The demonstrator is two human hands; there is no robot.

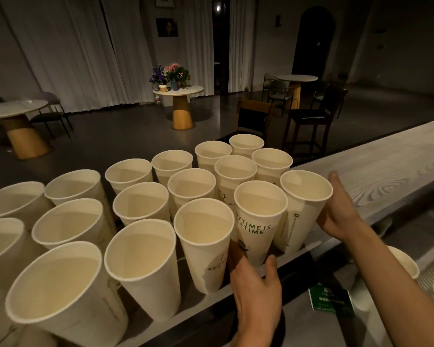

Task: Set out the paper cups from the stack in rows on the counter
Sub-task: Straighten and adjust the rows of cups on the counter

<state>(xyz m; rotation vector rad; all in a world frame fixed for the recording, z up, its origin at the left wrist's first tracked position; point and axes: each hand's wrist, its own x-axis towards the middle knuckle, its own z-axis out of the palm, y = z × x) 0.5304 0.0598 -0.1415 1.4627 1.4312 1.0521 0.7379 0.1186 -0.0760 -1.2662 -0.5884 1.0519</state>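
Several cream paper cups stand upright in three rows on the pale wood-grain counter (391, 161). My right hand (336, 211) is wrapped around the right side of the last cup in the near row (303, 206). My left hand (254, 279) grips the base of the cup beside it, printed with green letters (258, 221). Low on the right, partly hidden behind my right forearm, the rim of another cup (404, 261) shows below the counter.
A green card (332, 299) lies on the lower ledge below the counter. The counter runs on bare to the right of the cups. Beyond it is a dim room with round tables (178, 92), chairs and a bar stool (311, 121).
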